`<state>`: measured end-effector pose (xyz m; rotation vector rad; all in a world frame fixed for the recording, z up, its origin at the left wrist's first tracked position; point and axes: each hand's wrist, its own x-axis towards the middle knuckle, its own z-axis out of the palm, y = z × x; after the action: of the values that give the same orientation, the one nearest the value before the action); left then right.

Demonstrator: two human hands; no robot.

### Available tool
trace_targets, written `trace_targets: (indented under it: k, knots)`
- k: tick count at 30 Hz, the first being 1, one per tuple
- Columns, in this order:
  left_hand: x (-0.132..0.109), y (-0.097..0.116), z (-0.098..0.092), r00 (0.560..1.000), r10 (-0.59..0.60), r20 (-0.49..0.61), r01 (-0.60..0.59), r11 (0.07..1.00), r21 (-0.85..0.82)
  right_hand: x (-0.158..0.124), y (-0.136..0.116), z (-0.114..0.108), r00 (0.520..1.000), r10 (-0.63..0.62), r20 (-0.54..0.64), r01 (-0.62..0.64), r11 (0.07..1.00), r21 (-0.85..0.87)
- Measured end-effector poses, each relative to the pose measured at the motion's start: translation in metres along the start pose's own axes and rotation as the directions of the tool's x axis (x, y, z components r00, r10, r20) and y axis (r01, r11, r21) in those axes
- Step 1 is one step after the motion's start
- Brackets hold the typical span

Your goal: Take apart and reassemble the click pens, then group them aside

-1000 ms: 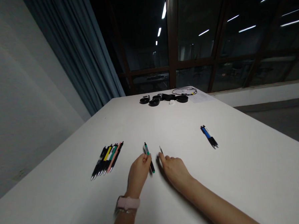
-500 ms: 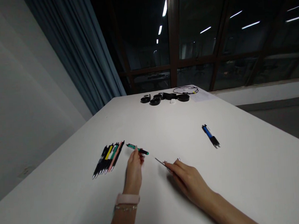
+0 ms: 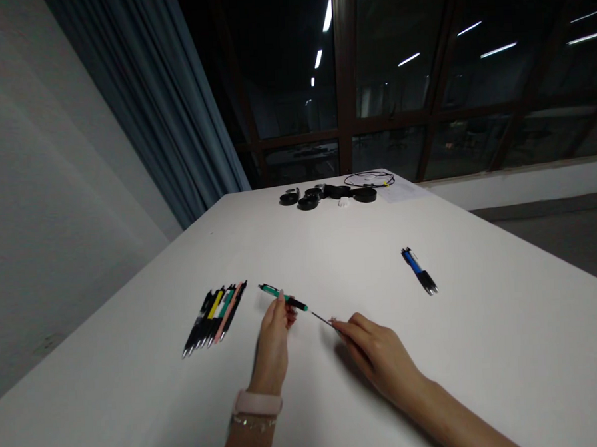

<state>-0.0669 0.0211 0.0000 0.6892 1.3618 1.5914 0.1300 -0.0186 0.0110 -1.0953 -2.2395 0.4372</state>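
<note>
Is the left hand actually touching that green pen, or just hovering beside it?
Touching. The head view shows the left hand with its fingertips pinched on the green pen, no gap between them. The right hand holds a thin refill.

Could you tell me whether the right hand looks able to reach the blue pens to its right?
Probably yes: only bare table lies between the right hand and the blue pens. But it pinches a thin refill, aimed at the green pen in the left hand, so it isn't free.
</note>
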Motion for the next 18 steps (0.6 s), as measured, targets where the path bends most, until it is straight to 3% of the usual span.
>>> trace_targets:
  k: [4, 8, 12, 18]
  knots:
    - [-0.009, -0.005, 0.008, 0.989, -0.020, 0.144, 0.014, 0.999, 0.047, 0.002, 0.003, 0.002, 0.979, 0.125, -0.159, -0.082, 0.964, 0.253]
    - [-0.024, -0.008, 0.021, 0.950, -0.089, 0.300, 0.093, 0.996, 0.002, 0.008, 0.008, 0.003, 0.895, 0.382, -0.231, -0.193, 0.798, 0.572]
    - [-0.028, -0.009, 0.027, 0.932, -0.098, 0.349, 0.117, 0.993, -0.034, 0.013, 0.010, 0.000, 0.847, 0.484, -0.222, -0.184, 0.658, 0.730]
    - [-0.025, -0.018, 0.024, 0.933, -0.025, 0.359, -0.009, 0.996, 0.093, 0.015, 0.003, -0.004, 0.872, 0.477, -0.107, -0.211, 0.564, 0.799]
